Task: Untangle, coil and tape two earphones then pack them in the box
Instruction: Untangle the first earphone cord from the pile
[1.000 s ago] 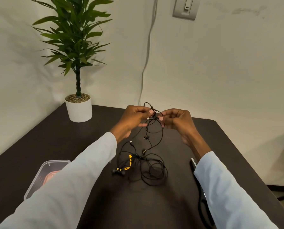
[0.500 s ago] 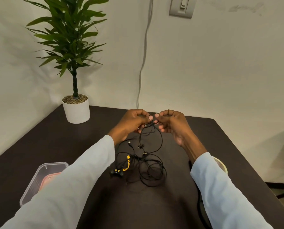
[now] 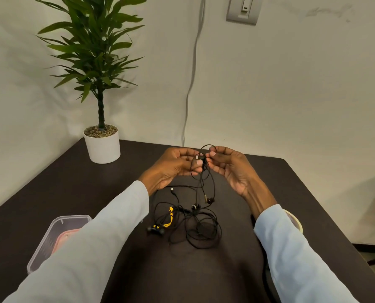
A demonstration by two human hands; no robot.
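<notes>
Hands meet above the tangle: the left hand [image 3: 173,166] and right hand [image 3: 230,166] each pinch the same raised black cord, fingertips nearly touching. The earphones [image 3: 193,224] lie knotted on the table [image 3: 313,204] below them. Left of the tangle sits the clear box [image 3: 57,235]; right, a tape roll [image 3: 295,219].

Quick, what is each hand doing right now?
Left hand: fingers pinch the black earphone cable, raised above the table.
Right hand: fingertips pinch the same cable beside it.
</notes>
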